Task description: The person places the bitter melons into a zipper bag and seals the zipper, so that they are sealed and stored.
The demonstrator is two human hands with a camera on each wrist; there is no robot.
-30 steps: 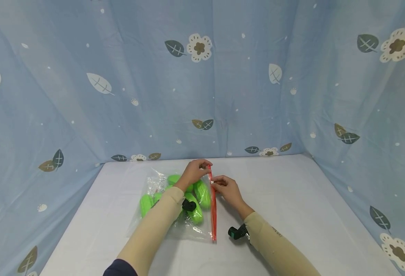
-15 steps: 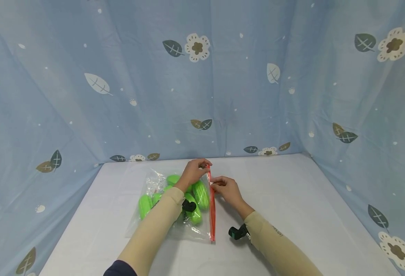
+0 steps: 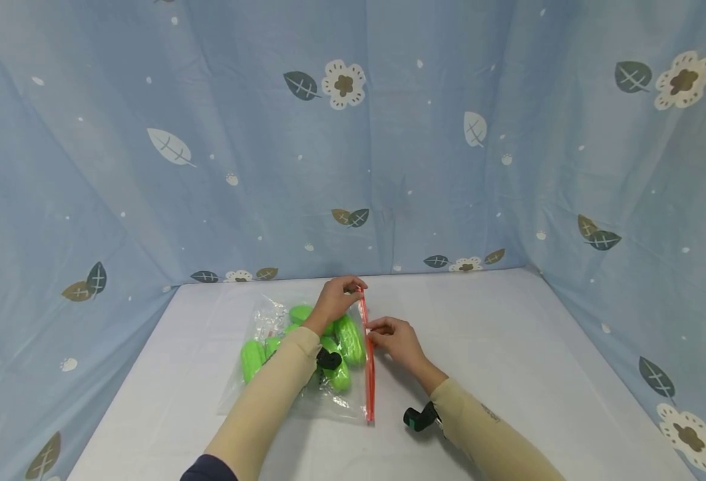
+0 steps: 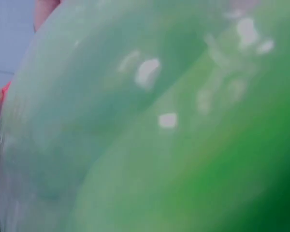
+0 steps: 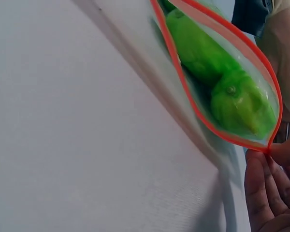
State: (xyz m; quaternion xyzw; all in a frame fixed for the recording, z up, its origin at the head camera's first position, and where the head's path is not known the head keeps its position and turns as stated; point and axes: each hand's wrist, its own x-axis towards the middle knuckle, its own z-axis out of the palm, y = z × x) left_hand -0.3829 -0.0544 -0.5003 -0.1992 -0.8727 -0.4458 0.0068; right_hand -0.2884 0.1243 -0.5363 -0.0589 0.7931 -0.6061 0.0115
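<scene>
A clear zip bag [image 3: 353,405] with a red zip strip [image 3: 370,387] lies on the white table, holding several green ribbed oblong vegetables [image 3: 349,341]. The strip runs along the bag's right side. At its far end, my left hand [image 3: 334,302] pinches the corner between thumb and fingers. A little nearer, my right hand [image 3: 399,339] pinches the strip. Past that pinch, the right wrist view shows the bag's red-edged mouth [image 5: 203,118] gaping, with green vegetables [image 5: 244,104] inside. Green vegetables under shiny plastic [image 4: 167,121] fill most of the left wrist view.
A black wrist camera [image 3: 420,417] hangs by the right sleeve, and another black camera [image 3: 328,359] sits at the left wrist over the bag. Behind the white table [image 3: 479,334] hangs a blue curtain [image 3: 238,214] with leaves and flowers.
My right hand has slid a short way along the red strip toward the near end. The left hand holds the far corner in nearly the same place.
</scene>
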